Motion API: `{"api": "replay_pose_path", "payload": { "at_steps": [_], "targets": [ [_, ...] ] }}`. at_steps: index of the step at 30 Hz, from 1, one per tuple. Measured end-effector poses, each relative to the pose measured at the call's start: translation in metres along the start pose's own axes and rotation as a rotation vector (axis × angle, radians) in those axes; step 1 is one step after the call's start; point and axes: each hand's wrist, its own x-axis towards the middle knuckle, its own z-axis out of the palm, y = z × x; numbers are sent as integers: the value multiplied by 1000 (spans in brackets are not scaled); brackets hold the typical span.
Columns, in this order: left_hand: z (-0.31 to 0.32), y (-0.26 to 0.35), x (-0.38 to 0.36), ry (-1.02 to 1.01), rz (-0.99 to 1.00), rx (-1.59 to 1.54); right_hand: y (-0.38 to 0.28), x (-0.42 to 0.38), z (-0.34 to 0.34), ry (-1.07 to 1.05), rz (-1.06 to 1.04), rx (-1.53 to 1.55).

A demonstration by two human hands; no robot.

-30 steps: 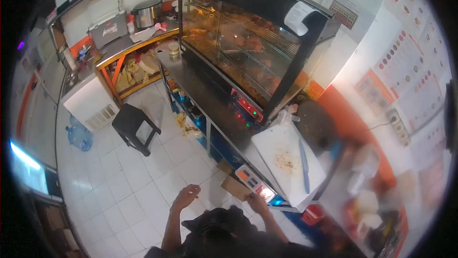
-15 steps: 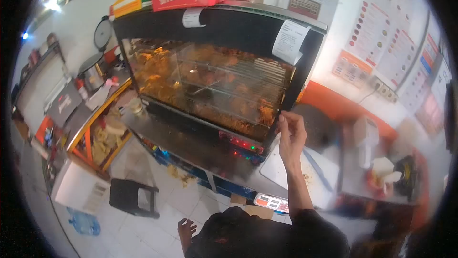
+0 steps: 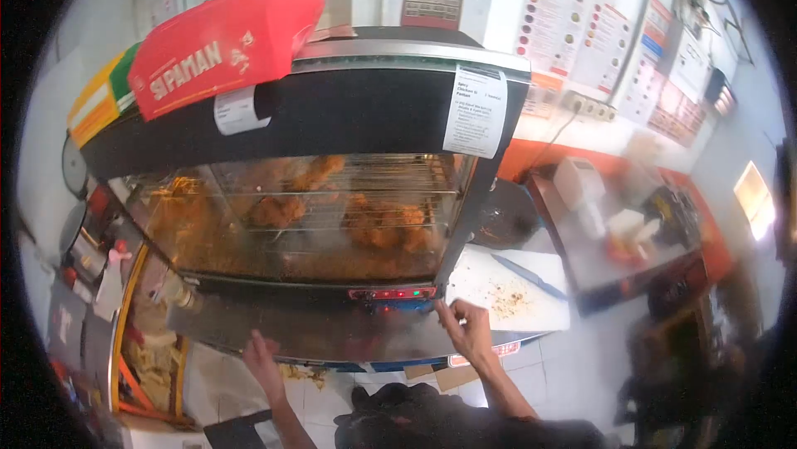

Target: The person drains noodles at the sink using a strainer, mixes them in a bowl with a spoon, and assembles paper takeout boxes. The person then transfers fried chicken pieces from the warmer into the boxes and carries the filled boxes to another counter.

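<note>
A black food warmer cabinet [image 3: 349,121] with a glass front stands before me, and pieces of fried chicken [image 3: 386,225] lie on its wire racks. My right hand [image 3: 470,329] is at the lower right corner of the cabinet, close to the lit control panel [image 3: 390,293]. Its fingers are curled in a pinch; I cannot tell what is between them. My left hand [image 3: 263,363], a little blurred, hovers over the front of the metal counter [image 3: 249,324] with fingers stretched out, holding nothing.
To the right lies a white cutting board [image 3: 473,283] with crumbs and a blue-handled knife [image 3: 529,275]. A red paper pack [image 3: 224,51] and paper slips [image 3: 476,113] are on the cabinet. A dark round pan [image 3: 502,215] sits behind the board.
My right hand has moved down from the glass's right edge to the lower corner. My left hand has risen over the counter. The view has moved closer to the cabinet.
</note>
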Motion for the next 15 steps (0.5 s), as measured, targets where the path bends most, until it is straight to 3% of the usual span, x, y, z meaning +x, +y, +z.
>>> {"api": "replay_pose_path", "payload": {
  "at_steps": [3, 5, 10, 15],
  "targets": [
    [22, 51, 50, -137, 150, -127, 16, -27, 24, 7, 202, 78],
    [32, 80, 74, -146, 338, -201, 22, -40, 42, 55, 161, 94],
    [14, 111, 157, 19, 398, -146, -12, -41, 51, -55, 51, -28],
    [48, 195, 171, -135, 478, -282, -16, -48, 53, -73, 36, 30]
  ]
}}
